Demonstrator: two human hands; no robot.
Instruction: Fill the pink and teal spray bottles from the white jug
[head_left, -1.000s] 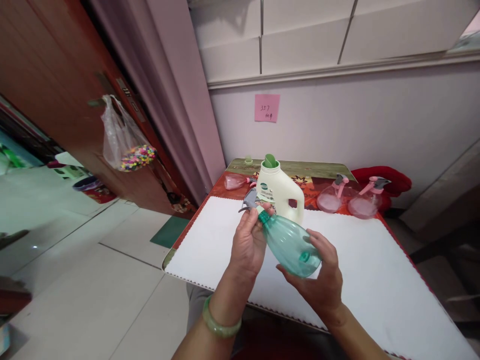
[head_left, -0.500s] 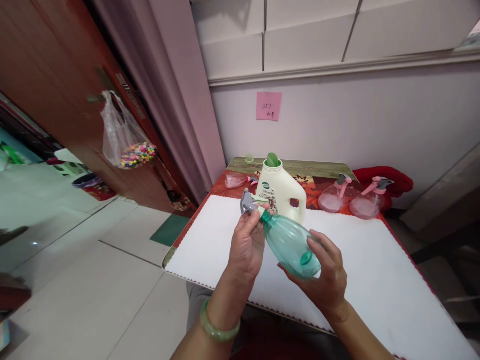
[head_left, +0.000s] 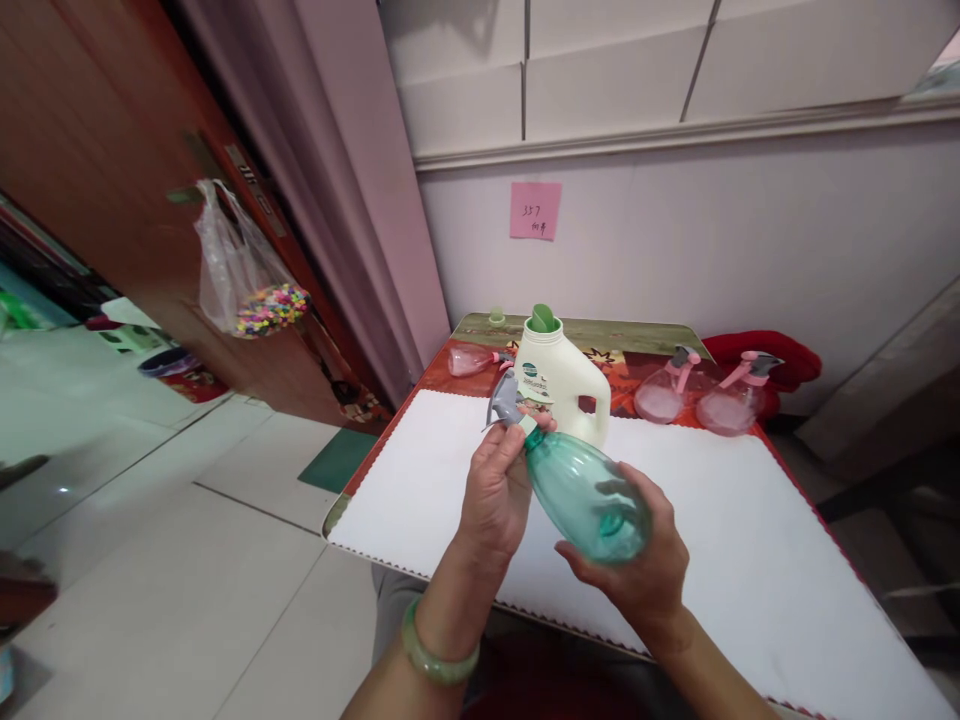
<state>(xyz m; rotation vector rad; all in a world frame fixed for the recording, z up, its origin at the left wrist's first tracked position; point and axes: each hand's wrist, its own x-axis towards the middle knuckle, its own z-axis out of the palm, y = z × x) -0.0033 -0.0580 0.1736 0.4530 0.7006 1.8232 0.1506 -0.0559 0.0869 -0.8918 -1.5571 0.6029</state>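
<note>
Both my hands hold a translucent green spray bottle (head_left: pixel 574 490), tilted over the white mat with its head toward the upper left. My left hand (head_left: pixel 499 480) is closed around the collar of its grey spray head (head_left: pixel 508 398). My right hand (head_left: pixel 649 550) wraps the bottle's wide base, its fingers behind and its thumb below. Right behind the spray head stands a cream jug (head_left: pixel 564 370) with a handle and a green spout (head_left: pixel 541 318). Whether the spray head is fully threaded onto the bottle cannot be told, as my fingers cover the joint.
Two spray bottles with pink parts (head_left: pixel 664 388) stand at the back right by a red cloth (head_left: pixel 795 360). A pink spray bottle (head_left: pixel 471 361) lies at the back left near a small green cap (head_left: pixel 496 316). A white mat (head_left: pixel 720 530) covers the table's front.
The spray head has turned about its collar, its trigger now facing another way. My right hand has shifted its grip around the bottle's base.
</note>
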